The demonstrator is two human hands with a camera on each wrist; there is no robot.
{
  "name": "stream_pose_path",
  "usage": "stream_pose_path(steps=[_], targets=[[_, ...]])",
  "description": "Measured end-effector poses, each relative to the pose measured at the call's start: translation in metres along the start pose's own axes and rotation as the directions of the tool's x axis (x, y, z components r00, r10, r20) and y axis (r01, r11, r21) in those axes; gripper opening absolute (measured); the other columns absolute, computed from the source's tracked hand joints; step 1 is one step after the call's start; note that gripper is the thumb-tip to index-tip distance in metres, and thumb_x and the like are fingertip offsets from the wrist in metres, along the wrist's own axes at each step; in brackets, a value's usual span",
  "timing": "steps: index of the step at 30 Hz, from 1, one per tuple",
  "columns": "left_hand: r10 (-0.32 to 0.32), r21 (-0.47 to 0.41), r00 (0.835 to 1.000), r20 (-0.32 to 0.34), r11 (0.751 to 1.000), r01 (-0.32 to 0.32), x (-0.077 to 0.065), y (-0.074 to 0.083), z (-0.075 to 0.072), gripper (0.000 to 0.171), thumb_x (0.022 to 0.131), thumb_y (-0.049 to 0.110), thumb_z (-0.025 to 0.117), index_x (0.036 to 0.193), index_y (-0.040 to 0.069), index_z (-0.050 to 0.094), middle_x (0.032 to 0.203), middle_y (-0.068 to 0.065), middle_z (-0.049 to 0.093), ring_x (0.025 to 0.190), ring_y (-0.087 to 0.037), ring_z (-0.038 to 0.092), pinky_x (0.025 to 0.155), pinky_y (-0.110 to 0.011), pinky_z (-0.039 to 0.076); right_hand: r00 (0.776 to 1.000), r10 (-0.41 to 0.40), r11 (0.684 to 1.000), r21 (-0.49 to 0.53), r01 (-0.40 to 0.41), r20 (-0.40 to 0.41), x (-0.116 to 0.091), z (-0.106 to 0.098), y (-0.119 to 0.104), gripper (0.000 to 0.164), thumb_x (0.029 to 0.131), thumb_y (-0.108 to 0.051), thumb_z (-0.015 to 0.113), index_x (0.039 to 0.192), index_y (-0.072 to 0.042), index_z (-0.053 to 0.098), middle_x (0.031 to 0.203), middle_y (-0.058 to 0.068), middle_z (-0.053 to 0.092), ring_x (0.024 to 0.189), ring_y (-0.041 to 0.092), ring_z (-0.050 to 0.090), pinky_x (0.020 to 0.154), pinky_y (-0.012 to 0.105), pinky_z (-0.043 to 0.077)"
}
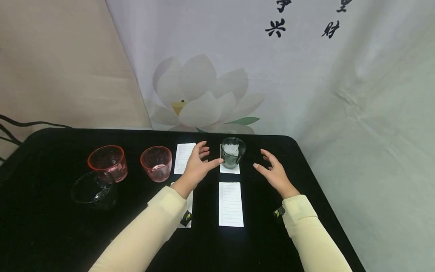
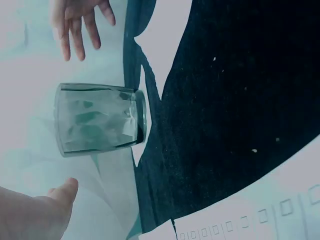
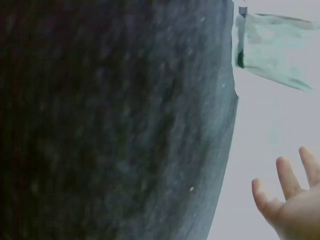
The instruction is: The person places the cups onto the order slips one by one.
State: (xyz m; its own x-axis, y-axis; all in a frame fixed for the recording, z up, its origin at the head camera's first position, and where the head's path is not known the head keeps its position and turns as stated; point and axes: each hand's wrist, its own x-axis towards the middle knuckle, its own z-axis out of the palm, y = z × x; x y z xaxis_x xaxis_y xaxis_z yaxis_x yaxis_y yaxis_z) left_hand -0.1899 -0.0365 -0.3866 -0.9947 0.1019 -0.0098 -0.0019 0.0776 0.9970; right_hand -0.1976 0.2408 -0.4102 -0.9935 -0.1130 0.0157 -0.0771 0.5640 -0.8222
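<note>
A greenish clear glass [image 1: 232, 156] stands upright on a white lined paper slip [image 1: 230, 170] toward the back of the black table. My left hand [image 1: 196, 165] is just left of it, fingers spread and thumb pointing at the glass side. In the left wrist view, that glass [image 2: 95, 120] appears sideways, with a gap to the left thumb [image 2: 64, 195]. My right hand [image 1: 276, 175] hovers to the right of the glass, fingers loosely bent and holding nothing. The right wrist view shows the right hand [image 3: 295, 210] apart from the glass [image 3: 272, 50].
Two pink glasses with red rims, one nearer the middle [image 1: 157, 166] and one farther left [image 1: 110, 163], stand left of my hands. Close to the latter is a clear glass [image 1: 95, 192]. More lined slips lie in front [image 1: 231, 206] and at back left [image 1: 182, 156]. A printed curtain [image 1: 299, 83] hangs behind.
</note>
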Motion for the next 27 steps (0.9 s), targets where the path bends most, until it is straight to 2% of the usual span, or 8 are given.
stream_pose_path(steps=[12,27], targets=[[0.053,0.008,0.998,0.023,0.999,-0.053,-0.019,0.007,-0.010,0.084,0.083,0.016,0.076,0.149,0.007,0.025,0.147,-0.017,0.037,0.136,-0.031,0.038,0.112,-0.049,0.033,0.998,-0.062,0.996,0.062,0.064,-0.032,-0.014,0.001,-0.013,0.066,0.095,-0.022,0.061,0.151,-0.007,0.027,0.155,0.016,0.027,0.141,0.035,0.026,0.113,0.059,0.024],[0.104,0.023,0.994,0.022,0.994,-0.104,-0.042,0.008,-0.028,0.085,0.082,0.010,0.076,0.149,0.005,0.024,0.146,-0.016,0.037,0.138,-0.030,0.036,0.112,-0.047,0.034,0.981,-0.176,0.981,0.072,0.182,-0.080,-0.029,0.011,-0.028,0.066,0.092,-0.020,0.064,0.149,-0.009,0.032,0.153,0.013,0.032,0.139,0.032,0.030,0.111,0.060,0.026]])
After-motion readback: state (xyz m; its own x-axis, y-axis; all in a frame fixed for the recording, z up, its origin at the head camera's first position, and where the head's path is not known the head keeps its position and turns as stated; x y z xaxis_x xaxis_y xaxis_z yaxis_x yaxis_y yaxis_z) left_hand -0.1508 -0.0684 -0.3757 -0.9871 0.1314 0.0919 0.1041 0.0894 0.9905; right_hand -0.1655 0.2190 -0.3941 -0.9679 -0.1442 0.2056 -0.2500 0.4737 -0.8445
